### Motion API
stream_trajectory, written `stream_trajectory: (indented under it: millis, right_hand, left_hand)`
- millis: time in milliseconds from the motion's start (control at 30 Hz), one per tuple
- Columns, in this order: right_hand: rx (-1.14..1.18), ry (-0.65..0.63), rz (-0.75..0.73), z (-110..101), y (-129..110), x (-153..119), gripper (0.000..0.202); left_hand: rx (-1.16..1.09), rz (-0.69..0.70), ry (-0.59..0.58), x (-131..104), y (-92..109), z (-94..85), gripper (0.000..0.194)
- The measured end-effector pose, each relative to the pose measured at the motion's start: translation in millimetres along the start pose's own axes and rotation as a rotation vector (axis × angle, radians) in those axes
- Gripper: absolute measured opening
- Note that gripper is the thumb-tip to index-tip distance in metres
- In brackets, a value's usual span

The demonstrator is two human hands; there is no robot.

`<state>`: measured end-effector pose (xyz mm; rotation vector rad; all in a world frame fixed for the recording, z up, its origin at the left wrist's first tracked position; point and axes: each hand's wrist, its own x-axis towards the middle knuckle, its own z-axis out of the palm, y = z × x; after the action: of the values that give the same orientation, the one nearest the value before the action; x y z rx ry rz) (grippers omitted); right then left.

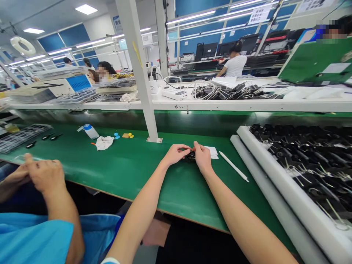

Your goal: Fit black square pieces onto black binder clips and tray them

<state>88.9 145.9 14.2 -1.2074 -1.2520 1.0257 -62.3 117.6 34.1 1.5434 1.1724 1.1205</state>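
Observation:
My left hand (pixel 177 153) and my right hand (pixel 202 157) meet over the green work surface, both with fingers closed on a small black part (pixel 191 155). Most of that part is hidden by my fingers, so its kind does not show. Just behind my right hand lie some white paper slips (pixel 212 151). To the right of it rests a white pen-like stick (pixel 233 167), slanting across the mat. A white foam tray (pixel 275 176) full of black parts with thin metal wires (pixel 310 165) stands at the far right.
A white post (pixel 143 80) rises from the bench behind my hands. On the left are a co-worker's hands (pixel 41 170), a blue-capped bottle (pixel 90 131), a crumpled white cloth (pixel 105 143) and a grey compartment tray (pixel 24 137). A shelf (pixel 220 106) holds cables and black clips.

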Motion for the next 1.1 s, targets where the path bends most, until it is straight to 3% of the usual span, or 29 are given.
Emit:
stream_trajectory:
  millis: [433, 667, 800, 933, 1100]
  right_hand:
    - [-0.023, 0.101, 0.023, -2, 17, 6, 0.056]
    - [-0.094, 0.011, 0.071, -3, 8, -1, 0.056]
    - [-0.197, -0.041, -0.003, -3, -1, -6, 0.061]
    - [-0.276, -0.108, 0.002, -3, -3, -6, 0.065]
    - [-0.173, -0.086, 0.12, -5, 3, -2, 0.063]
  left_hand:
    - [0.022, -0.036, -0.036, -3, -1, 1.5, 0.019]
    - [0.036, -0.025, 0.074, -3, -2, 0.3, 0.016]
    - [-0.08, -0.014, 0.129, -1, -2, -2.8, 0.026]
    - [-0.178, -0.01, 0.095, -1, 1, -4.2, 0.035]
    - [-0.147, -0.019, 0.02, -4, 4, -2.7, 0.033]
